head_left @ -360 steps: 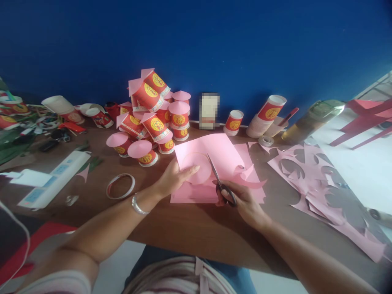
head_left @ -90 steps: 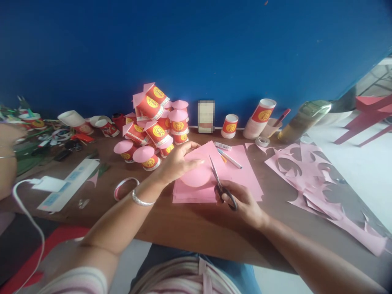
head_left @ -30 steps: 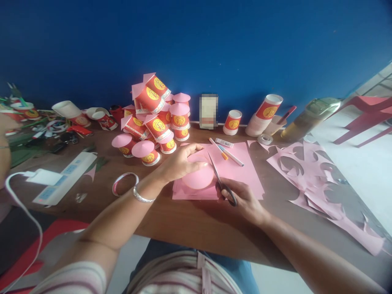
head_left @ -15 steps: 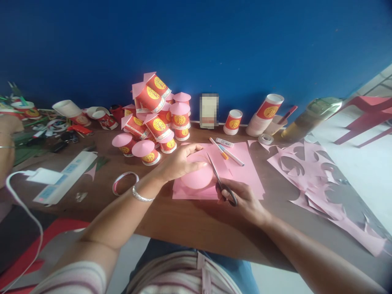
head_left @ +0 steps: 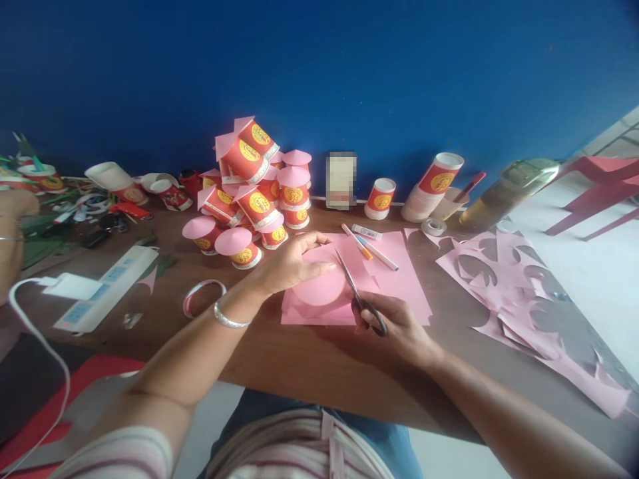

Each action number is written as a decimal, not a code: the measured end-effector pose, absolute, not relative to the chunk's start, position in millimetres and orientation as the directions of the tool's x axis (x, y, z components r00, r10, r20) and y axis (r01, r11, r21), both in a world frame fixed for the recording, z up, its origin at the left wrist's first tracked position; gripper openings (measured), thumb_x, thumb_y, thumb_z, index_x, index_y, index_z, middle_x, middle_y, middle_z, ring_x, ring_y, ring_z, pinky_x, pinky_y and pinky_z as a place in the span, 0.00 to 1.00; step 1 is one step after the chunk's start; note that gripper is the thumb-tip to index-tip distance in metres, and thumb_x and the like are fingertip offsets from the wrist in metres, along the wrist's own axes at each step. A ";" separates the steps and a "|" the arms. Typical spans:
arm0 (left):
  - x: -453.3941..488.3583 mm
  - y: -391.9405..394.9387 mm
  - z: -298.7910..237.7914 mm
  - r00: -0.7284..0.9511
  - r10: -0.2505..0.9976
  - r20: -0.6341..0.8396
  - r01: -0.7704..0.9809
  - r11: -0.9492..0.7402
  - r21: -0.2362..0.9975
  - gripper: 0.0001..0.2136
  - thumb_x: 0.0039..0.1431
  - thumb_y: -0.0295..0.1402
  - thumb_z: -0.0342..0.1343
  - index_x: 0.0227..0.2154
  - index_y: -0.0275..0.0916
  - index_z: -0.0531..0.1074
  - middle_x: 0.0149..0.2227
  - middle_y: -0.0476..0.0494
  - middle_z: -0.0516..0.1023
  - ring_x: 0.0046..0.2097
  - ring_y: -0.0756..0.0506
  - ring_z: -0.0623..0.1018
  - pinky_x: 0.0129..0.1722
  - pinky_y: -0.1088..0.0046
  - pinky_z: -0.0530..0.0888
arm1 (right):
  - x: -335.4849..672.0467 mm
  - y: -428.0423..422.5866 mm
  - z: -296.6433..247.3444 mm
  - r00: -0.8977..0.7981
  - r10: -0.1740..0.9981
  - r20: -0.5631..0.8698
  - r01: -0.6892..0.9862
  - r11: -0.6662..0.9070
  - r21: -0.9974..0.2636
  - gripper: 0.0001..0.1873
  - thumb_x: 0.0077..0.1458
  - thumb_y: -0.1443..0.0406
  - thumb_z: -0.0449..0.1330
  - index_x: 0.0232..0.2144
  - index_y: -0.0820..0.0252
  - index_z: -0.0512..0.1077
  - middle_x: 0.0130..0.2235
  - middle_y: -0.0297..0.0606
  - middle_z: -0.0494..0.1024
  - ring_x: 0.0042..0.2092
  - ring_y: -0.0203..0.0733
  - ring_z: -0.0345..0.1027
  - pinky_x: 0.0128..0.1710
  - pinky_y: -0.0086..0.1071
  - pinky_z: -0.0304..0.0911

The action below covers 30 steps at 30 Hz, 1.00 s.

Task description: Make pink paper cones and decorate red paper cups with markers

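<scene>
My left hand (head_left: 302, 261) is closed on a round piece of pink paper (head_left: 319, 287), thumb on top and fingers behind its far edge. In my right hand (head_left: 394, 316) is a pair of black-handled scissors (head_left: 355, 286), with fingers through the loops. The blades point up and left at the right edge of the round paper; they look nearly closed. Beneath both hands lies a stack of pink sheets (head_left: 407, 286). Several pens (head_left: 382, 254) and a small white packet (head_left: 367, 231) rest on the stack.
Red paper cups with pink cone tops (head_left: 254, 206) are piled back left. Pink paper scraps (head_left: 519, 299) cover the right side. A power strip (head_left: 107, 289) and a tape roll (head_left: 204, 298) lie left. Stacked cups (head_left: 432, 186) and a bottle (head_left: 506, 193) stand back right.
The round paper has shifted slightly left and tilted in my left hand, and the scissor tips sit a touch further left. Otherwise both hands are nearly still.
</scene>
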<state>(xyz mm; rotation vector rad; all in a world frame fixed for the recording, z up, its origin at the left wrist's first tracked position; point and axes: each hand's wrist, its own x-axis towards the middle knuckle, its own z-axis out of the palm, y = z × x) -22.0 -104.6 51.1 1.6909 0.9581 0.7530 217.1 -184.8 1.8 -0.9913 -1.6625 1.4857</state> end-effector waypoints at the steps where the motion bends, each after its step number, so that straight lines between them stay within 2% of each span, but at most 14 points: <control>1: -22.5 -104.2 50.4 0.485 0.873 0.040 0.246 -0.180 0.952 0.24 0.54 0.42 0.67 0.52 0.38 0.74 0.57 0.37 0.77 0.59 0.38 0.76 0.59 0.61 0.72 | 216.9 -184.8 1.9 -0.470 0.883 0.005 0.096 0.057 -0.994 0.25 0.64 0.44 0.57 0.32 0.61 0.71 0.27 0.35 0.71 0.30 0.36 0.60 0.31 0.30 0.59; 15: -25.8 -102.9 46.2 0.433 0.900 0.053 0.287 -0.193 0.938 0.24 0.53 0.43 0.68 0.50 0.40 0.73 0.55 0.39 0.78 0.58 0.37 0.75 0.56 0.63 0.73 | 217.2 -184.4 1.0 -0.474 0.880 0.008 0.117 0.072 -0.991 0.26 0.65 0.44 0.56 0.28 0.59 0.69 0.26 0.35 0.71 0.30 0.36 0.60 0.31 0.30 0.58; 22: -29.8 -104.9 41.4 0.374 0.925 0.069 0.290 -0.187 0.939 0.22 0.53 0.42 0.67 0.49 0.40 0.73 0.47 0.43 0.79 0.49 0.43 0.78 0.48 0.68 0.74 | 217.0 -184.5 0.8 -0.468 0.884 0.003 0.108 0.061 -0.992 0.26 0.65 0.44 0.56 0.28 0.59 0.68 0.26 0.34 0.70 0.30 0.36 0.58 0.31 0.31 0.57; 30: -29.6 -108.1 36.6 0.275 0.953 0.124 0.256 -0.197 0.946 0.21 0.55 0.42 0.67 0.48 0.39 0.73 0.41 0.45 0.80 0.44 0.45 0.78 0.44 0.71 0.72 | 216.9 -184.7 1.2 -0.464 0.886 -0.013 0.108 0.041 -0.993 0.27 0.64 0.43 0.56 0.27 0.59 0.68 0.26 0.35 0.71 0.30 0.36 0.60 0.31 0.31 0.58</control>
